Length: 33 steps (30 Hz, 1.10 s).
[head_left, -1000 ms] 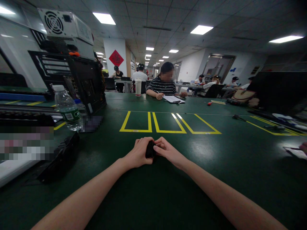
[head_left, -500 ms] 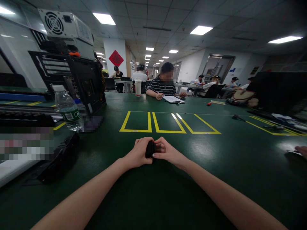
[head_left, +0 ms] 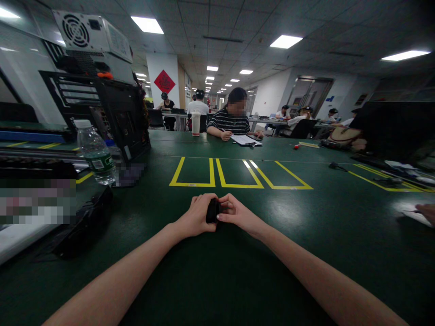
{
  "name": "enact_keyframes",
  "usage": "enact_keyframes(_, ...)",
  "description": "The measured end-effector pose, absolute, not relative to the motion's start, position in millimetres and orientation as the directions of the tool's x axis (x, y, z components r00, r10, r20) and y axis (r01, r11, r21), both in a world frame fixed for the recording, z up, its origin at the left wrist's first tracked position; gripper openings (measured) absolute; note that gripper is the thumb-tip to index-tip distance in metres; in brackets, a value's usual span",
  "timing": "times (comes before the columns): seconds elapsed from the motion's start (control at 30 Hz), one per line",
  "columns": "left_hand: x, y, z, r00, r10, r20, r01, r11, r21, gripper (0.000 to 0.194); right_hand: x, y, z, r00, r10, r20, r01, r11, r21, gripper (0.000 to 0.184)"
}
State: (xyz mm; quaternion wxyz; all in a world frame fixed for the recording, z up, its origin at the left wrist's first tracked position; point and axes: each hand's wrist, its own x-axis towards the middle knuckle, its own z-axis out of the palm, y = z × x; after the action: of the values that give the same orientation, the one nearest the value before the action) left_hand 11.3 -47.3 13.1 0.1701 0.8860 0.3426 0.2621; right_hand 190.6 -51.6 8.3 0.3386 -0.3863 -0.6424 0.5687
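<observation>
A small black object [head_left: 212, 212], too dark to name its kind, sits between my two hands just above or on the green table [head_left: 217, 271]. My left hand [head_left: 196, 214] is closed round its left side, fingers over the top and thumb below. From the right, my right hand [head_left: 237, 214] pinches its edge with bent fingers and thumb. Part of the object is hidden behind the fingers. Beyond my hands, yellow tape outlines [head_left: 241, 186] mark the tabletop.
On the left stand a plastic bottle [head_left: 98, 156], an open computer case [head_left: 124, 122] and a power supply unit [head_left: 84, 34]. Across the table, a person [head_left: 229, 122] sits at a clipboard [head_left: 246, 140] near a white cup [head_left: 195, 124]. At the right edge, another person's hand [head_left: 426, 213] shows.
Both my hands and the black object stay almost where they were. At the right edge, the other person's hand and the paper under it have come further into view.
</observation>
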Motion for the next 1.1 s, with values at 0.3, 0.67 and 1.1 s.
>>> enact_keyframes(0.3, 11.7, -48.1, 14.3, 0.626, 0.695, 0.354, 0.514, -0.709, 0.483, 0.054, 188.4, -53.0, 4.9, -0.419, 0.908, 0.002, 0.108, 0.052, -0.993, 0.026)
enact_keyframes(0.67, 11.7, -50.3, 18.9, 0.632, 0.709, 0.312, 0.524, -0.688, 0.502, 0.056, 192.3, -55.9, 15.4, -0.49, 0.871, -0.028, 0.128, 0.04, -0.991, 0.039)
enact_keyframes(1.1, 14.3, -49.5, 17.2, 0.613, 0.719, 0.328, 0.544, -0.685, 0.484, 0.055, 189.9, -51.5, 7.8, -0.413, 0.911, -0.01, 0.148, 0.056, -0.987, 0.03)
